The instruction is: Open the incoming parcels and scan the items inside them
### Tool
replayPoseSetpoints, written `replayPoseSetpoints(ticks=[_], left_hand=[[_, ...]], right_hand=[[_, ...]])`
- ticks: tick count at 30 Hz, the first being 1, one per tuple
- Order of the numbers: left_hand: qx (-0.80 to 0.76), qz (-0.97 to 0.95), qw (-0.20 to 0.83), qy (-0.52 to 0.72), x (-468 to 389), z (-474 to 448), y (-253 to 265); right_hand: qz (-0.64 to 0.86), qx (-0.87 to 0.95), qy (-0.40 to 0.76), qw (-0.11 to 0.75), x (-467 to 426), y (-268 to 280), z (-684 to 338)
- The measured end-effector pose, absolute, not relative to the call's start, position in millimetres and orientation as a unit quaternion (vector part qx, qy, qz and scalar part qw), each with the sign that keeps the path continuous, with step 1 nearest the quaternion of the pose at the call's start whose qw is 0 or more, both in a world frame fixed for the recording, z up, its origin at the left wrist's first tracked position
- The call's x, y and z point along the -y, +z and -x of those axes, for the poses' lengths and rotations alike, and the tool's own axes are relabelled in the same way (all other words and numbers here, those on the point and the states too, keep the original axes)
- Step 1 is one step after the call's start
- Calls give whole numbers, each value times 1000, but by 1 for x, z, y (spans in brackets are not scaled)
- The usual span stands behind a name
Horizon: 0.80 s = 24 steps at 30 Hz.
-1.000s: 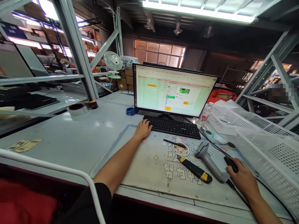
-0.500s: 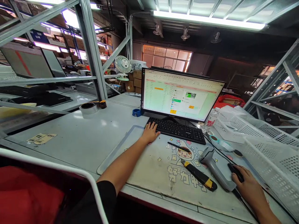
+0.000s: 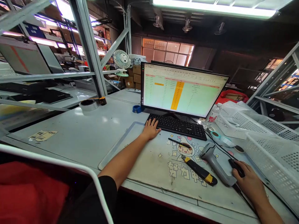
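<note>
My left hand [image 3: 150, 130] lies on the left end of a black keyboard [image 3: 181, 127], fingers spread over the keys. On the right, my right hand [image 3: 251, 183] is curled over a black computer mouse [image 3: 236, 168]. Between the hands, a printed desk mat [image 3: 144, 168] bears a black pen [image 3: 178, 142], a black and yellow utility knife [image 3: 198, 169] and a grey barcode scanner [image 3: 217, 165] lying close to the mouse. Behind the keyboard stands a monitor [image 3: 158, 96] with a spreadsheet on it, one column filled orange.
White perforated baskets [image 3: 263, 155] line the right side, with a plastic bottle [image 3: 212, 113] behind. A blue tape roll [image 3: 136, 109] sits left of the monitor. Farther left are a wide tape roll [image 3: 89, 105] and a metal rack post [image 3: 87, 46]. A white tube [image 3: 70, 165] crosses the lower left.
The pop-up window on the monitor is gone, and the spreadsheet with its orange column shows in full. My view has shifted slightly. Both hands stay in place on keyboard and mouse.
</note>
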<state>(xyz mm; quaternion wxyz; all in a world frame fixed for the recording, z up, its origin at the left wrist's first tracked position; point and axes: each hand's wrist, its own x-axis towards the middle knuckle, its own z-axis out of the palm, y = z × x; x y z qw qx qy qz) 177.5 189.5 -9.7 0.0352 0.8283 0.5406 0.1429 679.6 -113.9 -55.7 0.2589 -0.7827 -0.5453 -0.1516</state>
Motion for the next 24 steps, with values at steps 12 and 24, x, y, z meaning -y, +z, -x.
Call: replayPoseSetpoints(ticks=[12, 24], left_hand=[[-520, -838, 29, 165, -190, -179, -13], [-514, -839, 14, 177, -188, -180, -11]], right_hand=[[772, 562, -147, 260, 122, -39, -664], [784, 549, -126, 262, 112, -66, -708]])
